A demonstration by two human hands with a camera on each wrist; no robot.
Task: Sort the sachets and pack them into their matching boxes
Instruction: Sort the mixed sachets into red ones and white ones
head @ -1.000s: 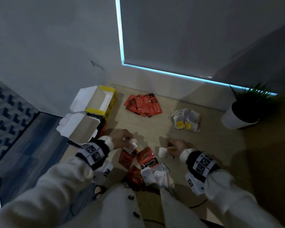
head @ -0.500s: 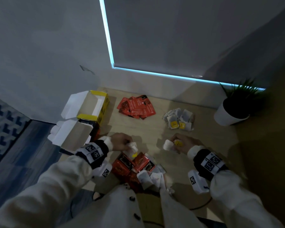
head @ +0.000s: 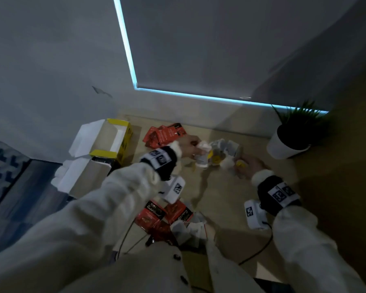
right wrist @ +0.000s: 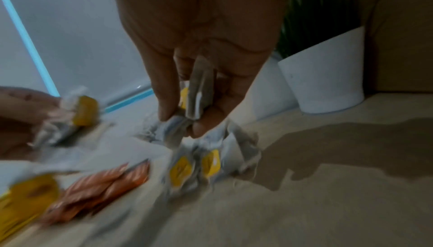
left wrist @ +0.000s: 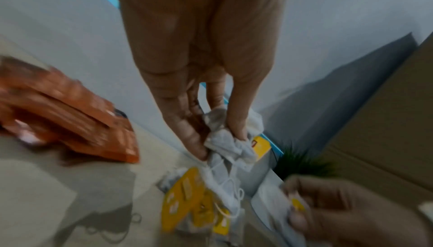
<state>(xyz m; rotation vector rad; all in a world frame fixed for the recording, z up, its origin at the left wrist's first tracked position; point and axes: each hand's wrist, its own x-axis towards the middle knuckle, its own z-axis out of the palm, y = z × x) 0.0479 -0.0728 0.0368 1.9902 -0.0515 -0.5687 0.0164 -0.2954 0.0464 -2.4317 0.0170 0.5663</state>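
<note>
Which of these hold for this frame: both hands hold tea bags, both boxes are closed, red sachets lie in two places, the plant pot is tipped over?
1. Both hands hold tea bags. True: the left hand and right hand each pinch white tea bags over the tea bag pile.
2. Both boxes are closed. False: the yellow box and dark box stand open.
3. Red sachets lie in two places. True: a far pile and a near pile.
4. The plant pot is tipped over. False: the pot stands upright.
</note>
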